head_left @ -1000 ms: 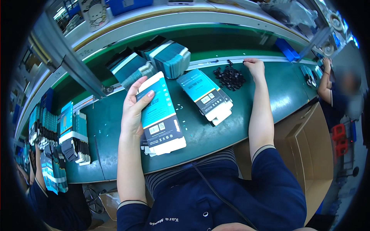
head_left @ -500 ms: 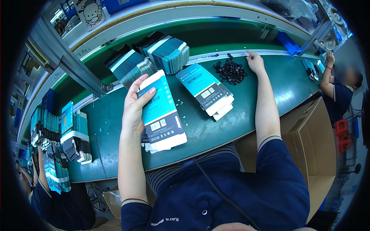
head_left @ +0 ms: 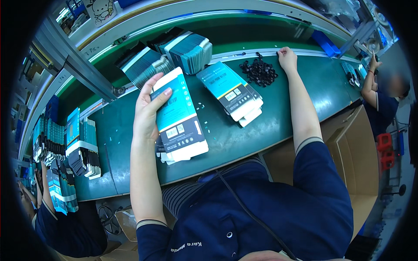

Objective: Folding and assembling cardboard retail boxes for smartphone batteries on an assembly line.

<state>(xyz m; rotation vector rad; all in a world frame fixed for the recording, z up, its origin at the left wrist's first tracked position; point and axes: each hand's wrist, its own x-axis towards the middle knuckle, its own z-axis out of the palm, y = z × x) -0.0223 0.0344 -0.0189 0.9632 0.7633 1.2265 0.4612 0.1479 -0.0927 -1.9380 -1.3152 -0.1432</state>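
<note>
Small pieces (head_left: 259, 72) lie on the table (head_left: 244, 141), right of cartons (head_left: 224, 85).

A cardboard box (head_left: 361, 152) stands beside the green table (head_left: 235, 141).

To the right of our right hand (head_left: 287, 59) we have bare green benchtop (head_left: 328, 89) for a low pass, while on its left the heap of small black pieces (head_left: 258, 72) and the flat cartons (head_left: 228, 89) lying near it block the way. Between those cartons and the carton we hold (head_left: 176, 115) in our left hand (head_left: 150, 106), only a narrow, scrap-strewn strip opens. Beyond that hand two banded stacks (head_left: 187, 52) bar the back, but leftward we could cross as far as another banded bundle (head_left: 82, 150).
</note>
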